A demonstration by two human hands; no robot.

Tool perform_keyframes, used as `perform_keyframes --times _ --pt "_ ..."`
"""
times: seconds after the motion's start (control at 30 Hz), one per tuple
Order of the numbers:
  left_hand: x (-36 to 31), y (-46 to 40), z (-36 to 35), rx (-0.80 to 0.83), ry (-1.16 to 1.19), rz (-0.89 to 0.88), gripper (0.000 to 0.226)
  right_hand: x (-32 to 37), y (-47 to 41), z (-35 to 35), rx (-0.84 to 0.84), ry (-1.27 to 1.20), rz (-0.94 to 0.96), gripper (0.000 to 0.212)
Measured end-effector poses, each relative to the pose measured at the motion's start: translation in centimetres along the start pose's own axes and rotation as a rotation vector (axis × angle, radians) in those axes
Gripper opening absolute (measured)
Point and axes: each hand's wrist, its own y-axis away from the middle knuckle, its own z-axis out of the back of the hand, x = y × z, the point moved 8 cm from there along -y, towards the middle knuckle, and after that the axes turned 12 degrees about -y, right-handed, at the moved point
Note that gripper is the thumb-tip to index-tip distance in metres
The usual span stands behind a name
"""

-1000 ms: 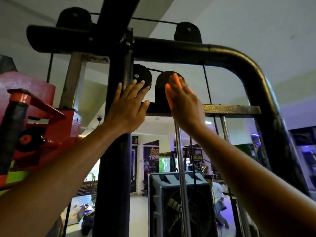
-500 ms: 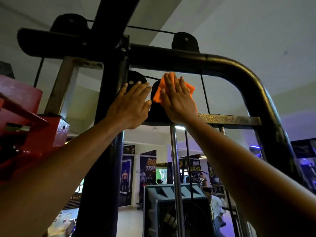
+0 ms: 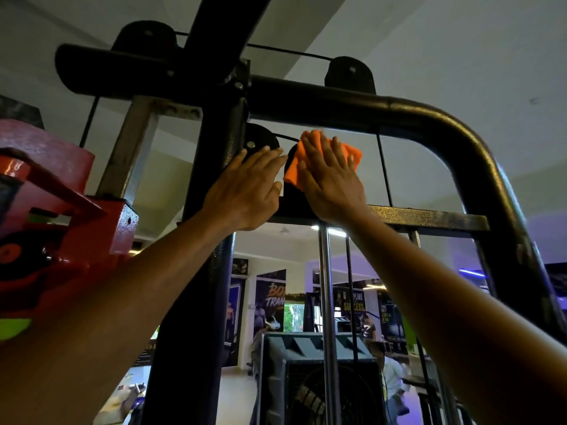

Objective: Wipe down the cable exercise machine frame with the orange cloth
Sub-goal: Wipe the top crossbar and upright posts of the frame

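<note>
A pale ceiling (image 3: 460, 41) spans overhead, dim near the top. Dark posters (image 3: 271, 302) with pale lettering hang on the far white wall (image 3: 270, 250). Purple light (image 3: 472, 273) glows at the right. A red machine (image 3: 61, 210) stands at the left, a grey boxy fan (image 3: 322, 378) below.

- The orange cloth (image 3: 294, 167) is a small folded piece of bright fabric. It lies flat against a black pulley plate of the machine, at about 12 o'clock of the view's centre, partly covered.
- The cable exercise machine frame (image 3: 429, 121) is black, with a thick curved top tube and an upright post (image 3: 199, 302) toward 7 o'clock.
</note>
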Motion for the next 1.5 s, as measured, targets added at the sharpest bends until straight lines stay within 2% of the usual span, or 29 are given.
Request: perform_keyframes --times 0.13,0.33,0.53,0.63,0.73,0.8,0.9,1.0,1.1,1.17,1.27,1.37,1.5 --pt "-0.3 0.2 0.2 -0.003 0.025 -0.008 0.061 -0.4 3.5 0.2 0.017 -0.051 0.026 0.068" --pt "0.0 0.3 0.8 -0.031 0.113 0.06 0.057 -0.3 0.5 0.2 0.04 -0.073 -0.022 0.067" --pt "-0.8 0.9 0.5 -0.016 0.095 0.009 0.059 -0.1 7.0 1.8 0.066 -0.075 0.059 0.062" --pt "-3.6 1.7 -0.1 0.022 0.11 -0.063 0.062 -1.9 8.9 5.6 -0.079 -0.131 0.018 0.065" --pt "-6.8 2.2 -0.5 0.049 0.135 -0.145 0.063 -4.2 10.0 9.4 -0.284 -0.038 -0.12 0.064" --pt "-7.9 1.9 -0.8 0.063 0.15 -0.13 0.063 -4.6 10.7 8.4 -0.225 0.05 -0.191 0.067" --pt "-8.8 1.6 -1.1 0.067 0.153 -0.079 0.064 -4.6 12.3 3.4 -0.007 0.095 -0.093 0.066" --pt "-9.1 1.7 -1.5 0.056 0.128 -0.067 0.063 -7.5 13.2 3.7 -0.049 0.127 -0.07 0.063" --pt "-9.1 1.6 -1.7 0.067 0.12 -0.083 0.065 -9.6 12.6 5.3 -0.134 0.126 -0.22 0.061" --pt "-9.2 1.5 -1.9 0.066 0.111 -0.072 0.066 -8.5 12.2 4.4 -0.162 0.095 -0.268 0.061" --pt "-9.7 1.3 -2.1 0.034 0.077 -0.055 0.065 -6.2 12.1 2.9 -0.113 0.092 -0.123 0.061" --pt "-10.3 0.9 -2.2 0.024 0.068 -0.053 0.065 -8.9 12.3 5.0 -0.067 0.128 -0.061 0.059" --pt "-11.8 0.2 -2.3 0.079 0.086 -0.05 0.069 -15.1 13.6 9.6 -0.161 0.094 -0.295 0.059"
